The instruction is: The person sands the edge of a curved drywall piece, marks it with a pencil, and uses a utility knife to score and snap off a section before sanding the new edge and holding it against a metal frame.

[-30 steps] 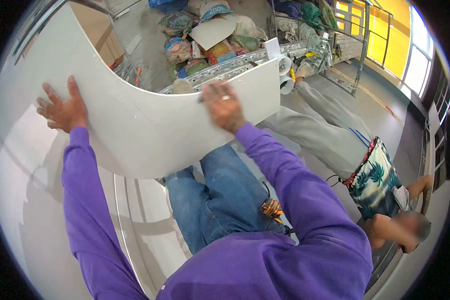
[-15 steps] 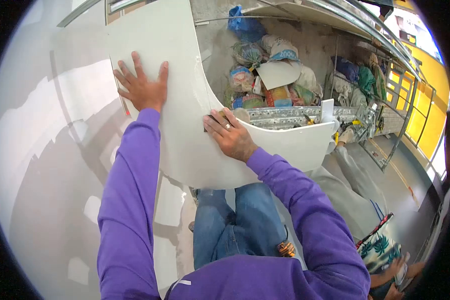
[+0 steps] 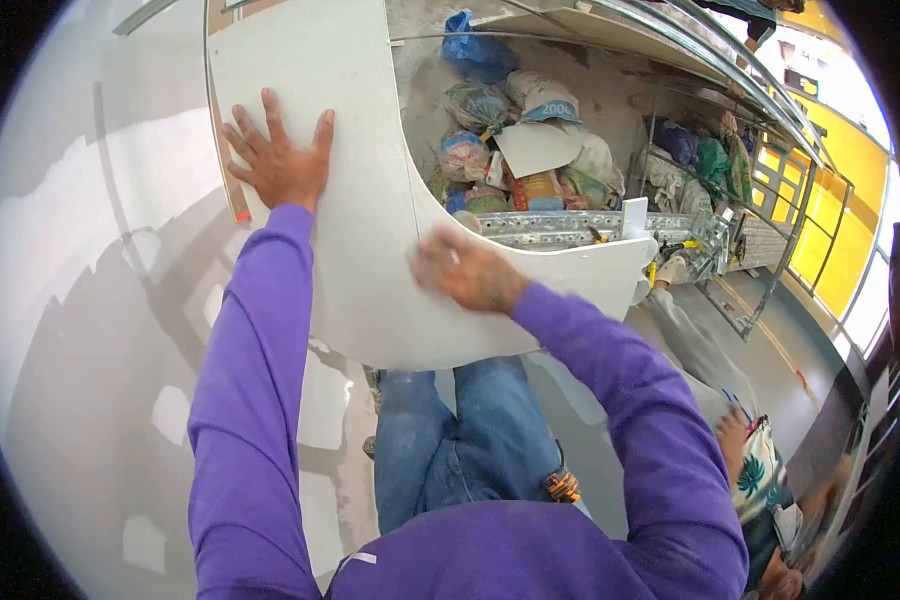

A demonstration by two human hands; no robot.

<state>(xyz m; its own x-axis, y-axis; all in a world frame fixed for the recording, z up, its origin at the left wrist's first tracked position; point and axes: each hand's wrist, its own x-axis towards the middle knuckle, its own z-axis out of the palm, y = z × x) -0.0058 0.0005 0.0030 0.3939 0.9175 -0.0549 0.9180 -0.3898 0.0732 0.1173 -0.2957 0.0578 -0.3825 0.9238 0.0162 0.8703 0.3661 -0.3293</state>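
Two hands on a curved white board (image 3: 370,270)
Left hand (image 3: 285,165) lies flat, fingers spread; right hand (image 3: 467,272) (blurred) is near the curved edge, finger spacing unclear.

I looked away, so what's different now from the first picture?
The right hand has moved left along the white board, away from its right end and closer to the left hand. It's blurry, so I can't tell if it holds anything. The view has turned too. The left hand is still spread on the board, and the bags are still piled beyond it.
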